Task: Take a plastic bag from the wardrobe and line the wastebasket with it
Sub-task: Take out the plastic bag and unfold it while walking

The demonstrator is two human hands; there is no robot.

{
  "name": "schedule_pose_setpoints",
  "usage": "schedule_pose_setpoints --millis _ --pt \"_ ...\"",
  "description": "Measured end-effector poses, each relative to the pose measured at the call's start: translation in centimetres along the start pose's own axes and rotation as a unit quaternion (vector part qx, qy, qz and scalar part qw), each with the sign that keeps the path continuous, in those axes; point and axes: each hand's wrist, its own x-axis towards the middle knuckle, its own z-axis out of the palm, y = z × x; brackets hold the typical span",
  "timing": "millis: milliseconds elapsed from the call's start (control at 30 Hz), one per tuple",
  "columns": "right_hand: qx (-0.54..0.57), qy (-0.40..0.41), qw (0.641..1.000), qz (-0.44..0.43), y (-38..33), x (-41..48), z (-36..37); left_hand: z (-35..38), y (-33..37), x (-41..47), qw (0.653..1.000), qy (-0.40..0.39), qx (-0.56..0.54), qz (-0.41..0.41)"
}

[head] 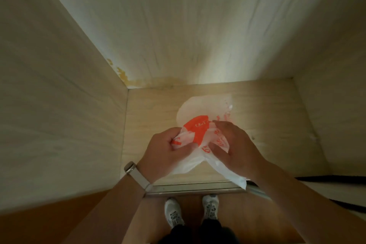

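Note:
A white plastic bag [198, 130] with orange print is held over the wardrobe floor [154, 109]. My left hand [162, 152] grips the bag's crumpled left side, and my right hand [235, 146] pinches its right side. The bag's lower end hangs down past the wardrobe's metal door rail [188, 188]. More white plastic [200, 107] lies on the wardrobe floor behind the held bag. The wastebasket is not in view.
Pale wood-grain wardrobe walls [59, 105] rise at the left, back and right. A yellowish stain [126, 77] marks the back left corner. My two shoes [190, 214] stand on the wooden room floor in front of the rail.

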Motion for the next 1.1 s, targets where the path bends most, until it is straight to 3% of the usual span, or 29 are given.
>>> schedule_pose_setpoints --millis 300,667,1100 --pt "0.007 0.047 0.998 -0.039 -7.6 0.6 -2.0 -5.9 2.8 -2.0 0.989 0.063 0.046 0.127" --pt "0.05 0.095 0.989 -0.099 -14.7 0.5 -3.1 -10.0 6.2 -6.3 0.984 0.132 -0.042 0.113" --pt "0.125 -0.003 0.965 -0.232 -16.5 -0.4 -5.9 -6.9 12.0 -13.4 0.936 0.334 -0.005 0.115"
